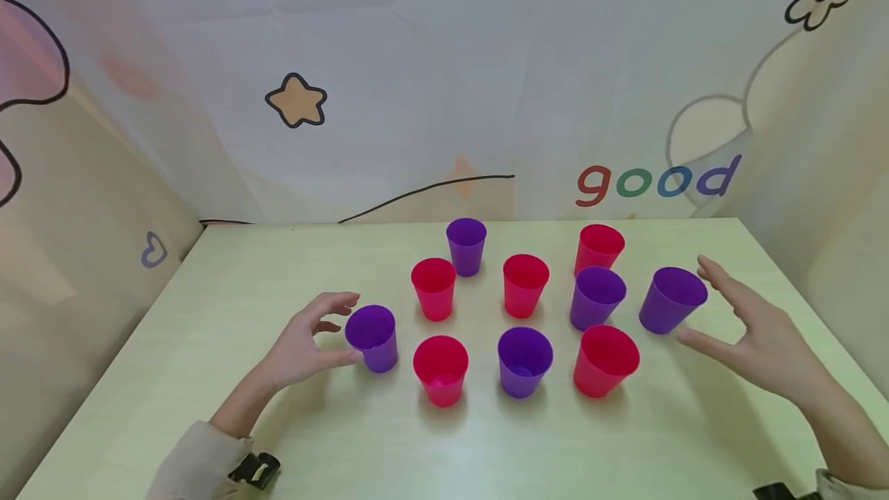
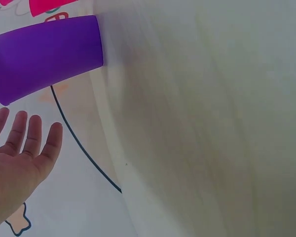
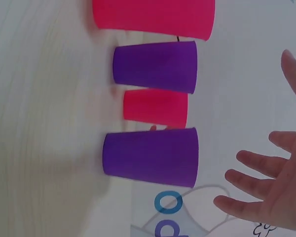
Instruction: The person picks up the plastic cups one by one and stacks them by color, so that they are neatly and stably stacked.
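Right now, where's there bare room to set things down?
Tabletop is bare from the left hand to the back-left corner, and in front of the nearest red cup. Purple cups and red ones crowd left of the right hand.

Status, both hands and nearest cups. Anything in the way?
Left hand open, beside leftmost purple cup. Right hand open, beside rightmost purple cup. Both cups upright. Nothing visible between either hand and its cup.
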Demonstrator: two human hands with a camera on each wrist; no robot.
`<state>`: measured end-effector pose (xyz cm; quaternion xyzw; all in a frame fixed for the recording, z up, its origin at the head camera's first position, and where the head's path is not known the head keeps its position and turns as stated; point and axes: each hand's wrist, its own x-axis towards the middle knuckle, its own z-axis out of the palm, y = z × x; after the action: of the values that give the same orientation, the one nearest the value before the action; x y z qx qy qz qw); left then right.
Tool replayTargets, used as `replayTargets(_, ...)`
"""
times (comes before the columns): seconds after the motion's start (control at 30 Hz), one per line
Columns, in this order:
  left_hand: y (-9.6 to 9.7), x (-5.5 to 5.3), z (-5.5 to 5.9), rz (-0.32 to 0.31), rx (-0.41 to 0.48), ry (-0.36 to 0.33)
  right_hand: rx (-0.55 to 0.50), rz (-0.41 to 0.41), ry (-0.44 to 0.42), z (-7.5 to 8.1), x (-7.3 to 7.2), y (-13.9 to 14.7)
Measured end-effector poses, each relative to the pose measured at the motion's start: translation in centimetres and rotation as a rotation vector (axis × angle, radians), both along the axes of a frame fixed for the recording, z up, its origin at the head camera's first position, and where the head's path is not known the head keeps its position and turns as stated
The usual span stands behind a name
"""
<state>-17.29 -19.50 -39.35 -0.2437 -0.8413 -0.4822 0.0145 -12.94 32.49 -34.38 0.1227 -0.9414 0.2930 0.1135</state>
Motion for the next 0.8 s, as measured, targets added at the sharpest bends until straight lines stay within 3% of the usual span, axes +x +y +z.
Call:
replayTargets(0.13,0.4,0.1,0.2,-0.004,-0.001,-0.012,-0.021,0.011,0.024,0.3,-0.2,-1.0)
replayTargets(0.57,0.2,-0.6,-1.0,-0.017,0.0,-0.018,-0.146,0.093,0.029,0.6,-0.6,-4.1)
replayTargets(0.8,0.5,-0.5,-1.0,-0.033,0.022,-0.033,-0.27,0.202,0.038,0.2,-0.8,-5.0)
